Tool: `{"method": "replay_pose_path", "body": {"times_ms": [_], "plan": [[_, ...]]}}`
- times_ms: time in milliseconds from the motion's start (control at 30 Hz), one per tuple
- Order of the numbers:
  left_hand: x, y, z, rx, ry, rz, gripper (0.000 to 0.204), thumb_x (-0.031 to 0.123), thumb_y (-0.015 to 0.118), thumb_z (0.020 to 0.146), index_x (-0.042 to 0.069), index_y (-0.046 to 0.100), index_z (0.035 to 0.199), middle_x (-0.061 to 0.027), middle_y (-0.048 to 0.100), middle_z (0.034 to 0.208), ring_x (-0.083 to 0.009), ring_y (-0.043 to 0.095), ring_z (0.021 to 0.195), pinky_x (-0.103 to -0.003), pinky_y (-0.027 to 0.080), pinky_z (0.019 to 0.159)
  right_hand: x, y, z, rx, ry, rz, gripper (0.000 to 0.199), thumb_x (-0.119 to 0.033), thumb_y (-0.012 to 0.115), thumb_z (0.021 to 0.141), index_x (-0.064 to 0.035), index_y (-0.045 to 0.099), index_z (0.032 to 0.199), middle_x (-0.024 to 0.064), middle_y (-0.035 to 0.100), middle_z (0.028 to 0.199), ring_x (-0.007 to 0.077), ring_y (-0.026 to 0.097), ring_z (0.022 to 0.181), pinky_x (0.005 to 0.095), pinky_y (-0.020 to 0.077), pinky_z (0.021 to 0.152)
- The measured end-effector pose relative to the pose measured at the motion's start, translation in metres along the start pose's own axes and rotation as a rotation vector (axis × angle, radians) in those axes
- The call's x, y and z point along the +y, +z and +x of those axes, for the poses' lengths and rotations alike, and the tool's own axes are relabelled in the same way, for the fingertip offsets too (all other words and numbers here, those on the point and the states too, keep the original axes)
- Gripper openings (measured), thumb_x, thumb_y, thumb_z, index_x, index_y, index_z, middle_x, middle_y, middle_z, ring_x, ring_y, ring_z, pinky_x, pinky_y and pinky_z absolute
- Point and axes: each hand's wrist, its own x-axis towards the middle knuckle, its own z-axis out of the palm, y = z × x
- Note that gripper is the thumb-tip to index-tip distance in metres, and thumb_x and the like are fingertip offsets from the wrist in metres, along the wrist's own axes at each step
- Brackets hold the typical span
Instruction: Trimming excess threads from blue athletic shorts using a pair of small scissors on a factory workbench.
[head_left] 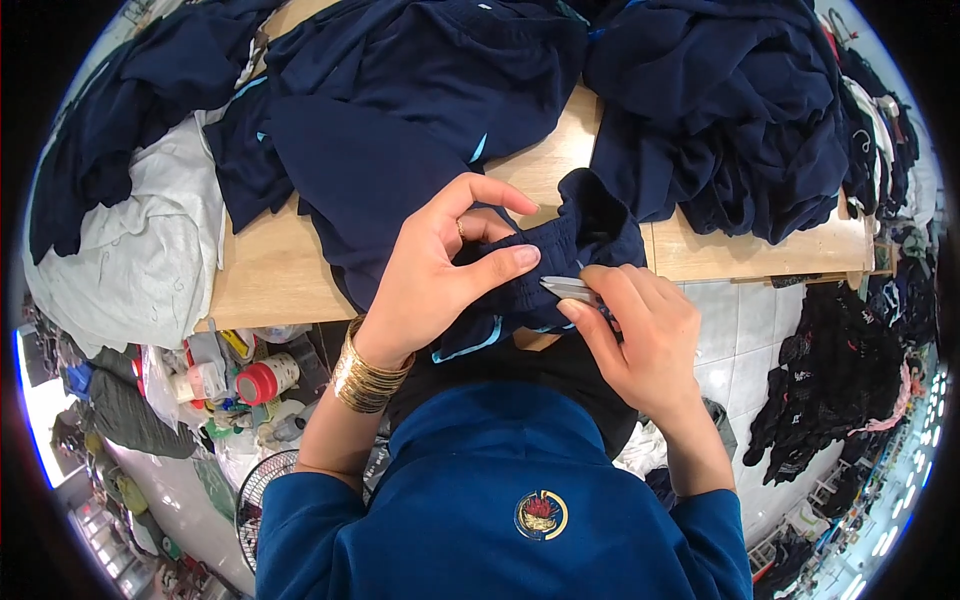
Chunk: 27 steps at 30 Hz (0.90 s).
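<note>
A navy garment [590, 222] with a gathered elastic waistband and light blue trim is held up at the table's front edge, close to my body. My left hand [440, 265] grips the waistband from the left, thumb on top and some fingertips tucked behind the cloth; its index finger is curved above. Small metal thread snips [568, 287] are in my right hand [640, 325], between thumb and fingers. Their blades point left and lie against the waistband, close to my left thumb. Folds hide whatever the tips touch.
Navy garments [420, 90] cover much of the wooden table [265, 270], with another heap [720, 110] at the right. White cloth [150, 245] hangs over the left edge. Below stand a red-lidded jar [262, 382] and a fan [262, 490]. Black lace fabric [835, 370] hangs at the right.
</note>
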Motion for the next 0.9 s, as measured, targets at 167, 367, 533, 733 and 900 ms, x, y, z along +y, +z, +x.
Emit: {"method": "replay_pose_path", "body": {"times_ms": [167, 367, 533, 733, 900], "plan": [[0.000, 0.001, 0.000, 0.003, 0.003, 0.016, 0.031, 0.008, 0.070, 0.077, 0.003, 0.054, 0.104, -0.0008, 0.060, 0.075, -0.0028, 0.053, 0.071, -0.017, 0.037, 0.064, -0.002, 0.001, 0.000, 0.005, 0.008, 0.008, 0.019, -0.023, 0.067, 0.079, -0.0074, 0.059, 0.087, 0.0028, 0.055, 0.067, 0.0186, 0.054, 0.058, 0.0294, 0.0388, 0.052], [-0.001, -0.001, -0.002, 0.019, -0.028, 0.006, 0.032, 0.008, 0.070, 0.077, 0.003, 0.055, 0.104, -0.0007, 0.060, 0.076, -0.0031, 0.053, 0.071, -0.017, 0.037, 0.063, -0.001, 0.004, -0.003, 0.002, 0.089, 0.134, 0.017, -0.021, 0.067, 0.080, -0.0062, 0.060, 0.085, 0.0043, 0.057, 0.067, 0.0200, 0.056, 0.057, 0.0302, 0.0409, 0.051], [0.002, 0.000, -0.002, 0.017, -0.024, 0.006, 0.032, 0.007, 0.070, 0.077, 0.003, 0.054, 0.104, -0.0016, 0.059, 0.080, -0.0043, 0.054, 0.073, -0.017, 0.039, 0.065, 0.001, 0.000, -0.004, -0.001, 0.109, 0.217, 0.017, -0.020, 0.067, 0.080, -0.0052, 0.060, 0.083, 0.0053, 0.058, 0.067, 0.0208, 0.056, 0.057, 0.0306, 0.0417, 0.050], [0.001, 0.000, -0.001, 0.018, -0.011, 0.019, 0.031, 0.006, 0.070, 0.077, 0.002, 0.054, 0.104, -0.0013, 0.059, 0.079, -0.0044, 0.054, 0.073, -0.017, 0.040, 0.065, 0.001, -0.005, -0.003, -0.032, 0.041, 0.098, 0.019, -0.022, 0.067, 0.079, -0.0053, 0.060, 0.084, 0.0051, 0.056, 0.066, 0.0209, 0.056, 0.057, 0.0306, 0.0408, 0.051], [0.001, 0.000, -0.001, -0.001, -0.006, 0.002, 0.031, 0.007, 0.069, 0.078, 0.003, 0.054, 0.105, -0.0015, 0.060, 0.079, -0.0041, 0.054, 0.072, -0.017, 0.040, 0.065, 0.000, -0.004, -0.003, -0.043, 0.045, 0.118, 0.020, -0.022, 0.068, 0.078, -0.0055, 0.059, 0.085, 0.0047, 0.055, 0.065, 0.0207, 0.054, 0.057, 0.0312, 0.0395, 0.051]]}}
